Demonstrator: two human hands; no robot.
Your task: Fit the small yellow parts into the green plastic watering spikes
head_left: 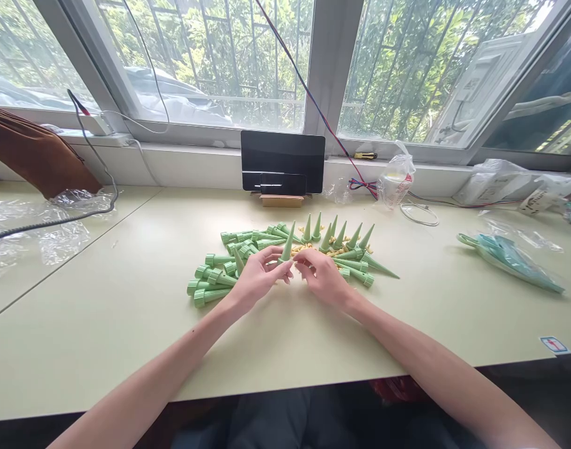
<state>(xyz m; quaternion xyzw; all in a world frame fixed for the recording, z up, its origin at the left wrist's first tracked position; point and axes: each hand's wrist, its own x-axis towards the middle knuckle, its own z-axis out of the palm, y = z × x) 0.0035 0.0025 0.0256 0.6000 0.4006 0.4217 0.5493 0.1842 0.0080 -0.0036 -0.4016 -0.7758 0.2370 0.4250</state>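
My left hand [263,272] is closed around a green plastic watering spike [288,242], its pointed end up. Close to the lower end of that spike, my right hand [323,274] has its thumb and fingers pinched together; what they hold, if anything, is too small to make out. Small yellow plastic pieces [305,248] lie loose just beyond the fingers. Several more green spikes [214,274] are heaped on their sides to the left. Others stand point up [340,236] behind and to the right, with a few lying flat [360,274] beside my right hand.
A dark tablet [283,159] leans on a cardboard stand [282,201] at the back, with a phone in front of it. A teal plastic packet [514,262] and a white cable loop [419,214] lie right. Clear wrapping [55,231] and a brown bag [32,149] are left.
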